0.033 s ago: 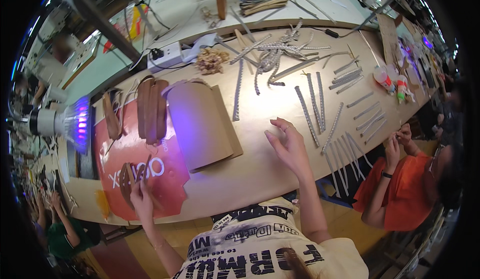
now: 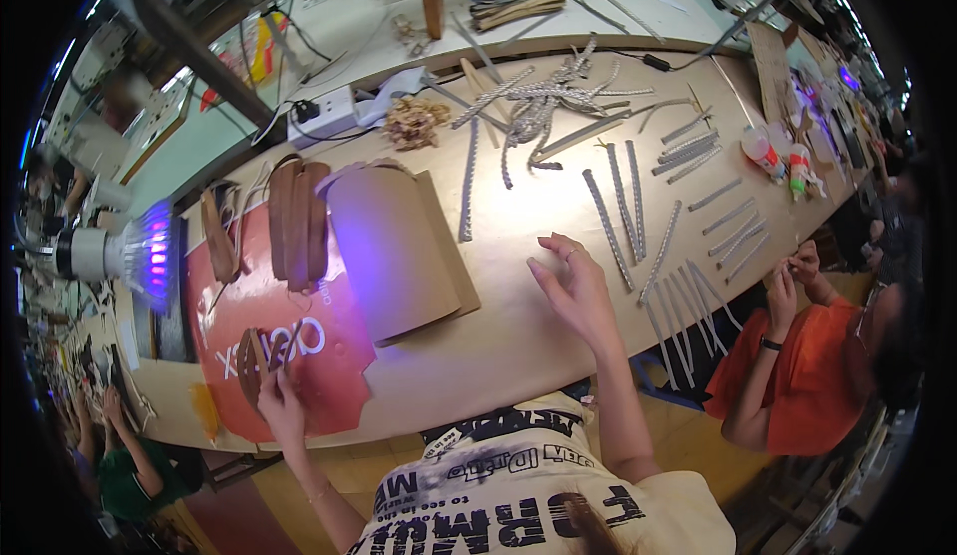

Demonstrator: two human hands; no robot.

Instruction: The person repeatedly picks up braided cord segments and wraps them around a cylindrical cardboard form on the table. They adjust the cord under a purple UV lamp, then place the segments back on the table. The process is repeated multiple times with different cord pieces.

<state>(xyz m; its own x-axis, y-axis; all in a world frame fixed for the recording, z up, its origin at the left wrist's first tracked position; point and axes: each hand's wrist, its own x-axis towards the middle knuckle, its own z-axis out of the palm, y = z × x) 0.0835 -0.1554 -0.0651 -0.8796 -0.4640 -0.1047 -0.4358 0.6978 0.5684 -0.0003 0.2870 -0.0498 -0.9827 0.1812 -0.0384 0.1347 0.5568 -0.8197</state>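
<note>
So my left hand (image 2: 280,404) is down on the loose brown strips (image 2: 249,364), which sit on the near part of the red sheet (image 2: 344,386), left side of the table (image 2: 449,376). Fingers there are bunched close and touching the strips, but I can't tell if they're really clamped on one. My right hand (image 2: 578,286) is empty, thumb spread from the fingers, over bare tabletop left of the grey braided strips (image 2: 626,206).

Handling-wise, I'd guess the brown stuff is light and bendy, kinda leathery, not fragile, maybe a bit slidey on that glossy sheet. I'd pinch one strip near an end, edges between thumb and fingertip.

Hard to make out: my left fingertips hide part of the strips, so no clue how many there are or whether they're joined. Blue-violet glare from the lamp (image 2: 140,253) washes over the tan folded board (image 2: 394,246) too.
</note>
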